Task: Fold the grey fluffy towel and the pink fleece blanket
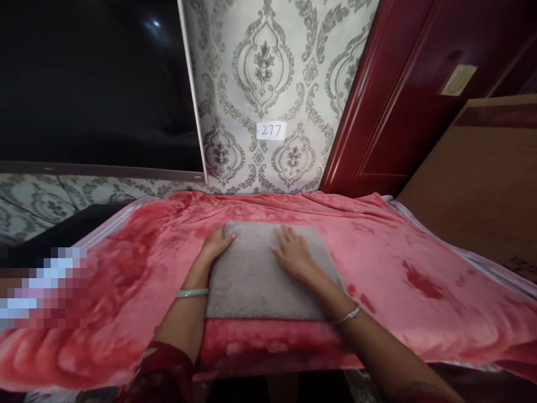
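Note:
A flat grey square of plush cloth (260,280), perhaps a mat or cushion cover, lies on a pink and red fleece blanket (377,257). At its far left corner rests my left hand (217,243), fingers stretched along the edge and thumb over the top. My right hand (292,253) lies palm down on the upper right part of the cloth, its fingers spread. Neither hand grasps anything. A bangle circles my left wrist and a thin bracelet my right. The right forearm hides part of the cloth's right edge.
Behind the blanket rises a patterned wall (264,67) with a paper label (271,130) reading 277. A large dark screen (92,84) stands at the left. To the right are a dark red door (377,112) and a cardboard box (474,179).

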### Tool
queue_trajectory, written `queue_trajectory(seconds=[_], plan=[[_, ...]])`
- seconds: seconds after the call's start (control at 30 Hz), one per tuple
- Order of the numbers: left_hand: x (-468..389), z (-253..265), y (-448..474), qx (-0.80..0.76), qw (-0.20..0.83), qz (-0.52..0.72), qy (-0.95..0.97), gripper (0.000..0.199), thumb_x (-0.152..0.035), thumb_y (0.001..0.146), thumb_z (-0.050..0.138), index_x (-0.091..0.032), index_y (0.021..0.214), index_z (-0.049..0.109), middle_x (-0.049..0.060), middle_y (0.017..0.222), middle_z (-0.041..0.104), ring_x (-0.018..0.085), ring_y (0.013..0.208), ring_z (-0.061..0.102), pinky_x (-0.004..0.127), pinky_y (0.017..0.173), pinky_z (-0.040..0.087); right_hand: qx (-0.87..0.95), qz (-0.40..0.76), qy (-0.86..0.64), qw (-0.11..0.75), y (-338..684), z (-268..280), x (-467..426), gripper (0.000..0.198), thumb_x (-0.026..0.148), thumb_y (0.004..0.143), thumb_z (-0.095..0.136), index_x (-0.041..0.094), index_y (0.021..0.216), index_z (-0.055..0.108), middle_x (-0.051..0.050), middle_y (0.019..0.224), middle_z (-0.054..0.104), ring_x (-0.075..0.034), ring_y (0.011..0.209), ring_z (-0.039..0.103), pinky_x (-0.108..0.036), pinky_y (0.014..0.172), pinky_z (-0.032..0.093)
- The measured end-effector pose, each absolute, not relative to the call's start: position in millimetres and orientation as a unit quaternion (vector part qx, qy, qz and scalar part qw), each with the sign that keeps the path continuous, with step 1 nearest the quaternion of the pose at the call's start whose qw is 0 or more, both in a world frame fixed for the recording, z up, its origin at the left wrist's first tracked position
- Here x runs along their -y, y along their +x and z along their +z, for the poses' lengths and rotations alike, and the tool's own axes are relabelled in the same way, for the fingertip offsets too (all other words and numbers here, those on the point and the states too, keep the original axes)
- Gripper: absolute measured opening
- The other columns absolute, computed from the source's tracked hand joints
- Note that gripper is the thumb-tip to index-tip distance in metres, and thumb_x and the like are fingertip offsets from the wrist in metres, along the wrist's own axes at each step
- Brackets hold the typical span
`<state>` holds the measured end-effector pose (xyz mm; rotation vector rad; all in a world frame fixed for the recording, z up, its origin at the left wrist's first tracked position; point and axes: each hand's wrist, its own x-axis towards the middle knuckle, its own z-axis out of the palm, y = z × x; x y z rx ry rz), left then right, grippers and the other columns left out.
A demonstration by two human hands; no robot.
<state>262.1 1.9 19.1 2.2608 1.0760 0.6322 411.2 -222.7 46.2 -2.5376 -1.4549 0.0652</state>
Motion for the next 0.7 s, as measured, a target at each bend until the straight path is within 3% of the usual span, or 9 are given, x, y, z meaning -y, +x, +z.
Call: queue_trajectory(seconds=[0.23,0.5,0.7], plan=[[-0.5,16.1,266.4,-0.393,0.251,0.179,0.866,0.064,-0.029,0.092,0.055,-0.01,0.151,0.041,0.019,0.148,0.054,0.028,0.136,0.054,0.037,0.111,0.043,0.589,0.035,-0.794,0.148,340.1,17.3,192.5,0.066,0.053,0.102,0.036,0.021,0.16,0.029,-0.01,0.168,0.018,-0.031,0.156,0.01,-0.059,0.123,0.007],[-2.3,16.6,266.5,-0.396,0.25,0.177,0.866,0.064,-0.029,0.091,0.054,-0.011,0.151,0.042,0.019,0.148,0.055,0.03,0.138,0.052,0.041,0.112,0.042,0.472,0.023,-0.877,0.09,411.9,5.2,279.3,0.07,0.053,0.101,0.032,0.018,0.161,0.025,-0.01,0.169,0.013,-0.028,0.156,0.009,-0.053,0.124,0.011],[6.8,25.1,267.0,-0.397,0.268,0.197,0.856,0.06,-0.028,0.089,0.056,-0.015,0.148,0.048,0.016,0.151,0.053,0.03,0.139,0.051,0.042,0.115,0.039,0.405,0.018,-0.908,0.109,443.1,-21.2,351.3,0.063,0.045,0.101,0.028,0.023,0.16,0.03,-0.008,0.167,0.023,-0.03,0.154,0.02,-0.058,0.119,0.025]])
